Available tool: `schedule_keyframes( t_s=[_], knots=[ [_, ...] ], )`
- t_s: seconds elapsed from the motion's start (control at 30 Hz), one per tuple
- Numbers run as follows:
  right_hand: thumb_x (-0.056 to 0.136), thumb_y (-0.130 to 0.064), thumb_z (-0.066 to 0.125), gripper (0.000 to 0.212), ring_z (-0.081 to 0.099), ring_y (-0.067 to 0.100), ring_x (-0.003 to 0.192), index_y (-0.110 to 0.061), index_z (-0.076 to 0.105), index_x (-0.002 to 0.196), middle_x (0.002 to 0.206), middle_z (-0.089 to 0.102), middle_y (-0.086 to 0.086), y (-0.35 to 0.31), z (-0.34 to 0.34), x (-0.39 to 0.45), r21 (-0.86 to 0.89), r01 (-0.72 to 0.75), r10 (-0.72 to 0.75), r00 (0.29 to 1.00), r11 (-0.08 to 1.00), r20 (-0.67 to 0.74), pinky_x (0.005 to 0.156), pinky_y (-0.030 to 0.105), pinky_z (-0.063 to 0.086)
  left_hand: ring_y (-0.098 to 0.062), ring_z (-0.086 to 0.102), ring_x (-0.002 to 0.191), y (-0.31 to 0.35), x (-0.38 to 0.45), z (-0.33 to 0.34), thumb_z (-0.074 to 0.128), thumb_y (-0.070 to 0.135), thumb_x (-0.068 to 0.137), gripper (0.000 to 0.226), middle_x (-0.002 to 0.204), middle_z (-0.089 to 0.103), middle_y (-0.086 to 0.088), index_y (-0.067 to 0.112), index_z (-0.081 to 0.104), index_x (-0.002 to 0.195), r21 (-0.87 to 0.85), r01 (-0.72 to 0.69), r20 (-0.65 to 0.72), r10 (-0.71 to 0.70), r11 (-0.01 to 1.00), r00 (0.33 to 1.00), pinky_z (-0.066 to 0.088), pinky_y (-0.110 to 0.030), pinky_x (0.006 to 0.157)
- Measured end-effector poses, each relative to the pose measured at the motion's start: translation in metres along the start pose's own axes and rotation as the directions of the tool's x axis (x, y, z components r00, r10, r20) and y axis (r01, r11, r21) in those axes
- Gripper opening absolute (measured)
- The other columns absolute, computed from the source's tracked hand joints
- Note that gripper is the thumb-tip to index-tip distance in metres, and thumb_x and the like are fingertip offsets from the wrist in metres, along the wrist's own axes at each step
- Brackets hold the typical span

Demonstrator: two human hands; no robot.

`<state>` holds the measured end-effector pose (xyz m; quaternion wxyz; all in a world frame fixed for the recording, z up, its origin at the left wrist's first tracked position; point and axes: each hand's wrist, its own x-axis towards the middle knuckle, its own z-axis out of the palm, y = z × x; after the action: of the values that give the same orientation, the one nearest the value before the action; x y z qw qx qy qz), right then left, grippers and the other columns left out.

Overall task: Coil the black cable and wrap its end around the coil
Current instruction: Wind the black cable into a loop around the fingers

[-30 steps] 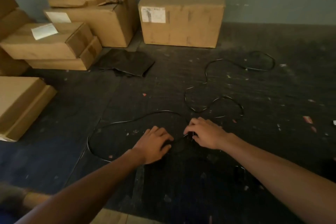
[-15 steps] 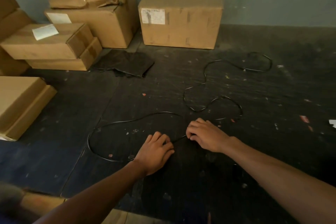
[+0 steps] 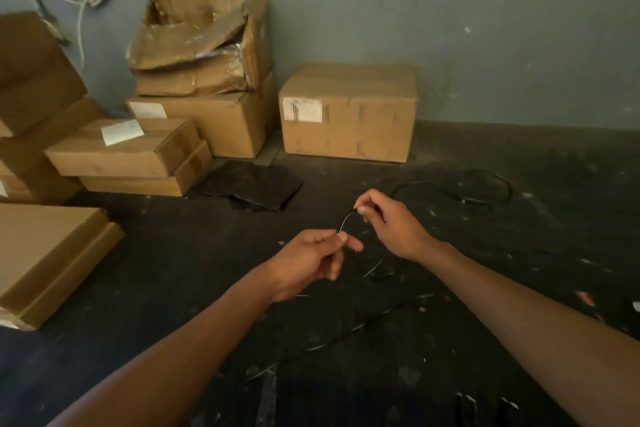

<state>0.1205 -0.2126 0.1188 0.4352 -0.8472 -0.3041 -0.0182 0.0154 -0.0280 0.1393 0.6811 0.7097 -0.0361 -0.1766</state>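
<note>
Cardboard boxes (image 3: 166, 149) stacked far left against wall. Left hand (image 3: 308, 263) raised above floor (image 3: 519, 253), thumb and forefinger pinching black cable (image 3: 346, 218). Short arc of cable spans to right hand (image 3: 391, 222), pinching it likewise. Remaining cable trails on floor, near and far right.

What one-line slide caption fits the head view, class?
Both hands, left and right, pinch a short arc of black cable above the dusty floor.
</note>
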Motion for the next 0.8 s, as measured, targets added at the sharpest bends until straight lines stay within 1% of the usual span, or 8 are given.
schedule_keyframes(
  t_s=[0.07,0.2,0.3,0.37,0.43,0.53,0.67,0.8],
  knots=[
    [0.099,-0.022,0.05,0.009,0.058,0.016,0.071,-0.023,0.059,0.096,0.078,0.06,0.0,-0.01,-0.005,0.017,0.073,0.018,-0.012,0.997,0.997,-0.079,0.066,0.035,0.047,-0.013,0.057,0.066,0.029,0.001,-0.006,0.046,0.027,0.102,0.032,0.069,0.059,-0.002,0.012,0.069,0.115,-0.157,-0.042,0.075,0.054,0.987,0.996,0.047,-0.03,0.069],
    [0.101,-0.018,0.048,0.016,0.059,0.019,0.072,-0.02,0.06,0.09,0.08,0.063,0.006,-0.031,-0.013,0.043,0.236,0.083,-0.039,0.982,0.968,-0.187,0.069,0.035,0.05,-0.016,0.067,0.076,0.079,0.007,-0.01,0.049,0.038,0.097,0.039,0.083,0.071,-0.007,0.012,0.074,0.109,-0.247,-0.15,0.035,0.163,0.958,0.986,0.054,-0.031,0.073],
    [0.101,-0.011,0.046,0.016,0.06,0.02,0.069,-0.018,0.059,0.094,0.081,0.063,0.006,-0.049,-0.016,0.057,0.371,0.142,-0.07,0.977,0.917,-0.201,0.058,0.032,0.052,-0.018,0.07,0.081,0.111,0.014,-0.011,0.047,0.039,0.098,0.042,0.087,0.074,-0.009,0.009,0.074,0.108,-0.312,-0.241,-0.027,0.245,0.919,0.969,0.054,-0.034,0.077],
    [0.101,-0.014,0.045,0.016,0.061,0.022,0.064,-0.021,0.06,0.102,0.078,0.065,-0.003,-0.059,-0.016,0.065,0.407,0.139,-0.063,0.979,0.903,-0.194,0.048,0.033,0.052,-0.019,0.071,0.086,0.132,0.018,-0.013,0.045,0.036,0.1,0.04,0.093,0.075,-0.009,0.01,0.073,0.111,-0.365,-0.284,-0.043,0.288,0.887,0.957,0.054,-0.036,0.08],
    [0.101,-0.02,0.045,0.019,0.058,0.011,0.059,-0.032,0.059,0.1,0.071,0.062,-0.01,-0.069,-0.016,0.07,0.371,0.126,-0.055,0.979,0.92,-0.196,0.045,0.028,0.051,-0.019,0.072,0.091,0.153,0.022,-0.017,0.041,0.032,0.103,0.038,0.101,0.075,-0.008,0.011,0.069,0.118,-0.401,-0.313,-0.056,0.318,0.861,0.946,0.053,-0.037,0.082],
    [0.1,-0.024,0.045,0.017,0.055,0.005,0.057,-0.036,0.058,0.1,0.074,0.057,-0.004,-0.076,-0.013,0.074,0.348,0.064,-0.013,0.989,0.935,-0.146,0.047,0.026,0.051,-0.019,0.07,0.104,0.177,0.028,-0.025,0.038,0.035,0.104,0.038,0.115,0.073,-0.005,0.016,0.065,0.123,-0.357,-0.357,-0.09,0.349,0.863,0.933,0.053,-0.042,0.087],
    [0.102,-0.025,0.043,0.025,0.053,0.004,0.062,-0.035,0.057,0.12,0.076,0.055,-0.005,-0.089,-0.01,0.071,0.234,0.053,-0.054,0.999,0.971,0.001,0.053,0.02,0.047,-0.022,0.065,0.116,0.202,0.036,-0.041,0.04,0.039,0.103,0.037,0.125,0.069,-0.006,0.019,0.062,0.126,-0.307,-0.452,-0.15,0.427,0.837,0.892,0.055,-0.055,0.087],
    [0.102,-0.03,0.042,0.033,0.053,-0.01,0.064,-0.041,0.048,0.132,0.074,0.054,-0.016,-0.106,-0.01,0.066,0.103,0.098,-0.111,0.984,0.99,0.139,0.055,0.014,0.043,-0.022,0.062,0.12,0.221,0.042,-0.063,0.032,0.047,0.103,0.04,0.128,0.068,-0.001,0.032,0.06,0.127,-0.201,-0.464,-0.218,0.422,0.863,0.88,0.034,-0.075,0.098]
  ],
)
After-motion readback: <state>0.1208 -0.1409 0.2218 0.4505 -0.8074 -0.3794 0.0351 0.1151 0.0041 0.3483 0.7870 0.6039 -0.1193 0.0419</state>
